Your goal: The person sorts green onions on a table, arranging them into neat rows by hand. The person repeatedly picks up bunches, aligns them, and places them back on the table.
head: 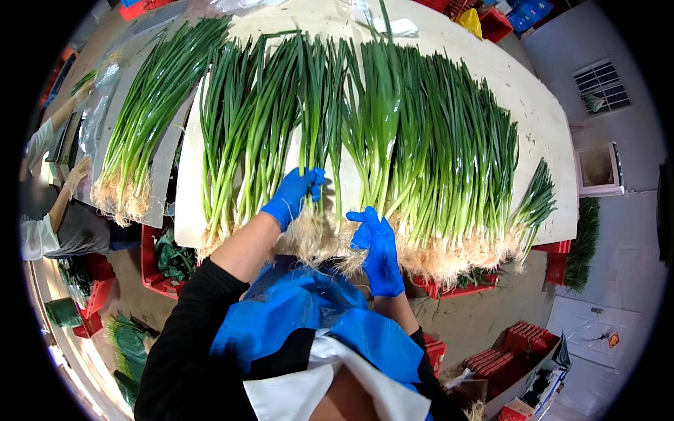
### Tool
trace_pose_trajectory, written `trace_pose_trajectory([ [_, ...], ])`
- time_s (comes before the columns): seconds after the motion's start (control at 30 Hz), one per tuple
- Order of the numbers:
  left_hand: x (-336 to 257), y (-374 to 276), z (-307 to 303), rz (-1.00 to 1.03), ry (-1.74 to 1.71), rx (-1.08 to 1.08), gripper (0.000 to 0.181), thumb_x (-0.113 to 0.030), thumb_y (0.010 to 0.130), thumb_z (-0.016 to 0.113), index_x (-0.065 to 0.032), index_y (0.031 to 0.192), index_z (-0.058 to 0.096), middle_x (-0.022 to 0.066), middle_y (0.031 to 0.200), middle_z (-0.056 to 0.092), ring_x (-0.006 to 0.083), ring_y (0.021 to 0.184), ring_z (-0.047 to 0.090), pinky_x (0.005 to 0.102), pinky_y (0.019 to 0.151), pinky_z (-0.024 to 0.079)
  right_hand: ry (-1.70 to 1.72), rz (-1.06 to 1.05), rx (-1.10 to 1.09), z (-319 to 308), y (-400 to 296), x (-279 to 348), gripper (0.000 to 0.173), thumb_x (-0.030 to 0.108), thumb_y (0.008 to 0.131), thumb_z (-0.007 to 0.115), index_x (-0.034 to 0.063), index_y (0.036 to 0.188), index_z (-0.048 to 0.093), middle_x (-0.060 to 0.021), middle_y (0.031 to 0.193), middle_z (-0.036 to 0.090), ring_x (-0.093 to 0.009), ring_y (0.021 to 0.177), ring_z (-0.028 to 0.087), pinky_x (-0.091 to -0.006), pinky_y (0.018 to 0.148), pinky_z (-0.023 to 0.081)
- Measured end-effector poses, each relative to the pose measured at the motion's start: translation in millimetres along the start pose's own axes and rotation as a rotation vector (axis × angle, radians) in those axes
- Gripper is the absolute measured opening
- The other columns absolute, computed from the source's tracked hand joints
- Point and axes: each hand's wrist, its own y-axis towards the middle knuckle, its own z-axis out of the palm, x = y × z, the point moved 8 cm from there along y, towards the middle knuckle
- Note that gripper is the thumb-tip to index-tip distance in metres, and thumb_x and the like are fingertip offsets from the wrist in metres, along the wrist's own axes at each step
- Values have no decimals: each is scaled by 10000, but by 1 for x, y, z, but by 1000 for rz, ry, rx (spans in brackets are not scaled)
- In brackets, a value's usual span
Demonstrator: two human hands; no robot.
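Observation:
Long green onions lie side by side on a pale table, leaves away from me and pale stringy roots towards me. My left hand, in a blue glove, is closed around the lower stalks of a small bunch of green onions; their roots hang below it. My right hand, gloved too, is at the root end of another bunch of green onions. Its index finger points left and the others are bent; whether it pinches a stalk is hidden. A single green onion lies between both hands.
The table curves around my front. A dense row of green onions lies right, a shorter bunch beyond. Further left another bunch rests on a grey board, beside a person's gloved hand. Red crates stand below.

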Motion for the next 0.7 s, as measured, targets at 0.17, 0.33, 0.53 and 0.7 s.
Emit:
trace_pose_trajectory([
  [0.17,16,-18,4,-148,-207,157,292,-106,913,531,29,1171,543,147,1036,654,212,907,649,310,762,544,-136,-71,86,8,29,1,393,364,937,537,12,1084,632,-63,769,605,-125,662,538,-267,599,431],
  [0.33,24,-43,-10,-140,-11,153,250,-69,830,631,21,1064,624,124,965,663,206,858,636,322,783,519,102,207,290,23,50,-66,414,258,909,579,5,1234,538,-113,998,627,-205,883,621,-276,776,497],
  [0.53,19,-55,-23,-73,45,132,399,-50,826,657,10,1205,544,135,1079,636,206,906,647,323,788,549,165,145,365,41,48,-77,460,65,871,608,-50,1284,439,-138,1029,640,-222,921,634,-305,796,523],
  [0.7,11,-65,-23,-15,-126,226,575,-147,895,589,-67,1410,348,147,1214,553,220,1006,610,357,872,521,-96,146,348,63,36,-63,420,16,845,628,-20,1248,515,-124,1040,648,-191,919,633,-298,810,515],
])
